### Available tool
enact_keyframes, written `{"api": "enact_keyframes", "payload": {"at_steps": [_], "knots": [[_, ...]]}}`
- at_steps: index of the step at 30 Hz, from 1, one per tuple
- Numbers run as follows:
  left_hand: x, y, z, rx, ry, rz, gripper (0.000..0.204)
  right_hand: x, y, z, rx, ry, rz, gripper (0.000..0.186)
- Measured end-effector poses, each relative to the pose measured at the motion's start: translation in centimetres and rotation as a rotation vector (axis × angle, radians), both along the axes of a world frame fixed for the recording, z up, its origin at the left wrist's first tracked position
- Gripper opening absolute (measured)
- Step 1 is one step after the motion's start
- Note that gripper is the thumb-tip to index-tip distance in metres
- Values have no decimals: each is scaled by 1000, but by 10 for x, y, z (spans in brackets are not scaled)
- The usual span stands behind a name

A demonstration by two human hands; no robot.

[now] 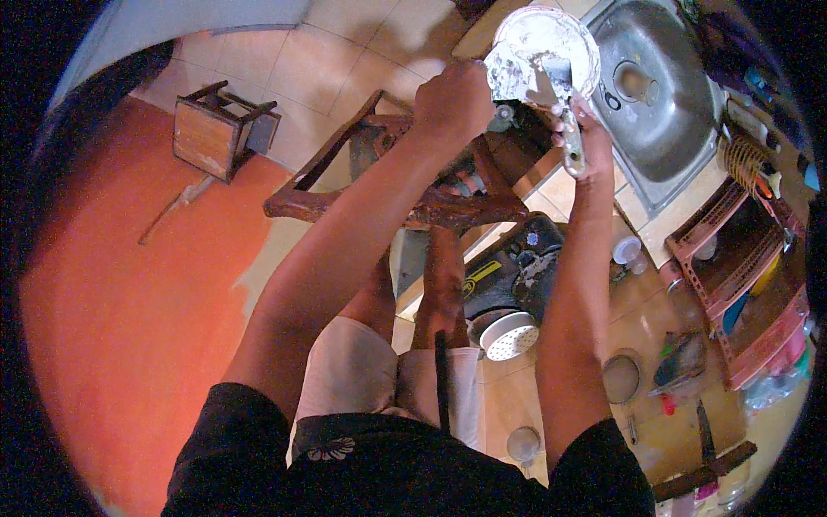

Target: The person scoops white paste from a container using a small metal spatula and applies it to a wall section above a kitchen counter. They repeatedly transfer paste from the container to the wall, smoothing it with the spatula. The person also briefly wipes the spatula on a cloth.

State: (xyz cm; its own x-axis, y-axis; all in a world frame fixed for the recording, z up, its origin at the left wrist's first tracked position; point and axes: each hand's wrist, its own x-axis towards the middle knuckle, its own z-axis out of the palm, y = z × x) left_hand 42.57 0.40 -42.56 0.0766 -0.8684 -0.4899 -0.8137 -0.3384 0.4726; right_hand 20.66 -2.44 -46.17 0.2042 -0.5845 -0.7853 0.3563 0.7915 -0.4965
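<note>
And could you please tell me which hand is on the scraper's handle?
The right hand holds the scraper by its handle; the left hand instead grips the left edge of the round white-smeared object.

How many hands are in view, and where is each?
2: the left hand at the left edge of the white dish, the right hand holding a scraper over it.

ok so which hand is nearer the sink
Right. The right hand is just left of the sink, holding the scraper; the left hand is farther left, past the scraper.
</note>
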Motion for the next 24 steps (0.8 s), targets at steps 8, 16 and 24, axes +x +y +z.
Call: {"api": "enact_keyframes", "payload": {"at_steps": [8, 16, 24], "knots": [[1, 4, -9, -107, 28, 42, 18, -9, 2, -6, -100, -187, -91, 27], [-1, -2, 13, 58, 7, 23, 17, -16, 16, 11, -609, 854, 618, 37], [-5, -2, 4, -29, 7, -23, 16, 54, 9, 13, -675, 1293, 1106, 42]]}}
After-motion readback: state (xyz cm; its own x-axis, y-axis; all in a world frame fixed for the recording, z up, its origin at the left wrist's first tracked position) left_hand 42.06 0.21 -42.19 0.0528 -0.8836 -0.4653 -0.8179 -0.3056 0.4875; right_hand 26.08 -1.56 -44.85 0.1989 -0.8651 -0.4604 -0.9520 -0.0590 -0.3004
